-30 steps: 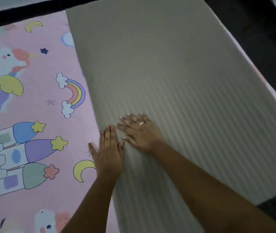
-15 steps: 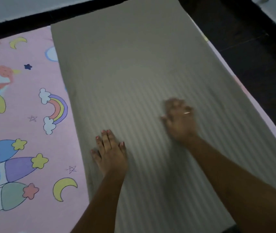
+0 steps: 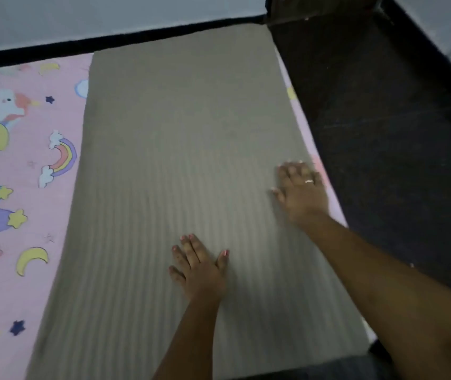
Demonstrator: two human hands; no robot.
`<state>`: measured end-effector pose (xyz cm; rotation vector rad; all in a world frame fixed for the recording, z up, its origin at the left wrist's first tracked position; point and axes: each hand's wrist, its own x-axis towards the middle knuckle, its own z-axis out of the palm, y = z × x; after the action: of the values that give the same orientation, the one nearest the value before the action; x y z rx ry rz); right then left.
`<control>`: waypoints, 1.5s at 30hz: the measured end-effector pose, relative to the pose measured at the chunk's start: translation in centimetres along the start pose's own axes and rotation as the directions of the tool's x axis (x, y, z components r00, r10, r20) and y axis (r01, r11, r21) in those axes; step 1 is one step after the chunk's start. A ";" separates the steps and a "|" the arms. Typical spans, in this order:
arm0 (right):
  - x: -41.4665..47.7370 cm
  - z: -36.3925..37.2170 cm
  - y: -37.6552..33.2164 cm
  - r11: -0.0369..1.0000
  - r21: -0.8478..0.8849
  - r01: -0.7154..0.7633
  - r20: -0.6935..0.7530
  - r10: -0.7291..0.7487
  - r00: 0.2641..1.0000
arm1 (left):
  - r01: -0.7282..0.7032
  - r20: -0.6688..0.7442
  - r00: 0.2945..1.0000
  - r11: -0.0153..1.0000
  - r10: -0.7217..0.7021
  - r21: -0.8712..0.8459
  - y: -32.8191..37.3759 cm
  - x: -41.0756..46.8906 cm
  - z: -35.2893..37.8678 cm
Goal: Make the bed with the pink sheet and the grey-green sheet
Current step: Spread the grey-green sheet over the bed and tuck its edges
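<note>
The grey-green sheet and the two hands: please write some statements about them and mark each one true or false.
1. Both hands lie flat on the grey-green sheet. True.
2. The right hand is near the sheet's left edge. False: it is near the right edge.
3. The left hand grips a bunched fold. False: its fingers are spread flat.
4. The pink sheet shows a rainbow. True.
5. The right hand wears a ring. True.
</note>
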<state>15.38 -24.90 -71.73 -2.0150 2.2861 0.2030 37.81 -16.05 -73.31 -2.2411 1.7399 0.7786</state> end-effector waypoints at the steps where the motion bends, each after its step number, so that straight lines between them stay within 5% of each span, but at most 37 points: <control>1: -0.8 -0.5 -0.7 0.997 -0.012 0.076 0.025 -0.076 0.997 | 0.006 0.012 1.000 1.000 -0.006 -0.001 1.2 -1.2 0.9; 3: -4.5 -0.2 -2.7 0.925 0.040 0.378 0.115 -0.380 0.918 | 0.001 0.048 0.999 1.000 -0.002 0.006 3.0 -3.5 2.4; 5: -9.4 1.5 -4.3 0.781 0.103 0.616 0.194 -0.623 0.757 | -0.022 0.074 0.997 0.999 0.019 0.042 3.7 -5.2 3.3; 15: -8.7 4.1 -0.5 0.572 0.013 0.820 0.147 -0.812 0.565 | 0.113 0.066 0.992 0.989 -0.107 -0.096 4.8 -5.9 3.6; 18: -5.6 4.2 1.1 0.580 -0.029 0.814 0.075 -0.811 0.581 | 0.202 0.093 0.977 0.972 -0.191 -0.122 6.6 -5.1 3.4; 24: 4.7 1.2 6.3 0.736 -0.055 0.675 0.086 -0.670 0.737 | 0.325 0.150 0.940 0.937 -0.306 -0.130 9.7 -3.0 2.4; 27: 10.1 -0.4 9.6 0.912 -0.090 0.400 0.128 -0.388 0.913 | 0.298 0.169 0.947 0.945 -0.275 -0.133 10.9 -1.7 1.7; 29: 11.3 -1.9 9.9 0.964 -0.111 0.240 0.110 -0.228 0.967 | 0.287 0.180 0.948 0.947 -0.261 -0.142 11.9 -1.2 1.3; 32: 9.1 -2.8 5.7 0.897 -0.016 0.441 0.049 -0.440 0.897 | 0.267 0.183 0.954 0.948 -0.235 -0.173 14.4 0.0 0.6; 36: 3.7 -0.2 1.3 0.601 0.113 0.792 0.189 -0.795 0.576 | 0.241 0.185 0.959 0.960 -0.214 -0.143 17.5 1.8 0.0; 39: 7.6 1.7 3.8 0.577 0.039 0.816 0.108 -0.814 0.570 | 0.225 0.102 0.972 0.961 -0.210 -0.163 17.3 2.1 0.9; 45: 22.2 -1.3 8.2 0.733 -0.044 0.679 0.087 -0.674 0.734 | 0.321 0.097 0.947 0.917 -0.306 -0.237 19.3 3.2 0.7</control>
<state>4.49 -45.83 -73.51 -2.6693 1.3648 0.2851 19.87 -23.99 -72.51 -2.5433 1.2657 1.0211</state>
